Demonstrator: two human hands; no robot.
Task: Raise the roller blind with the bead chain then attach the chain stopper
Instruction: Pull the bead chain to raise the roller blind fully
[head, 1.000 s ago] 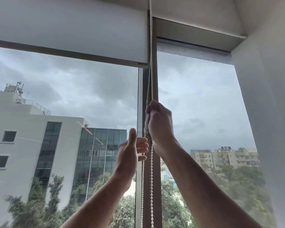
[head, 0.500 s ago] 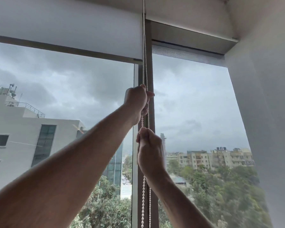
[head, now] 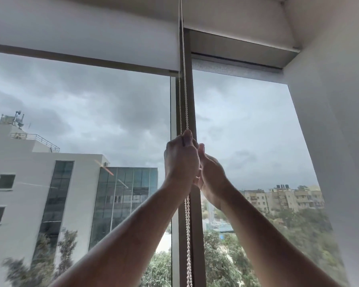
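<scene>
At the window mullion (head: 195, 100), left hand (head: 180, 162) is curled round the bead chain (head: 187, 224), right hand (head: 212, 175) beside it with grip unclear; roller blind (head: 81, 36) nearly raised; overpulling risks jamming, and no stopper is visible.

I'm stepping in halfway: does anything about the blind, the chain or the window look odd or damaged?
Nothing stands out. The roller blind hangs level on its bottom bar, the bead chain runs straight along the window mullion, and the left hand and right hand both grip it. No chain stopper shows.
</scene>
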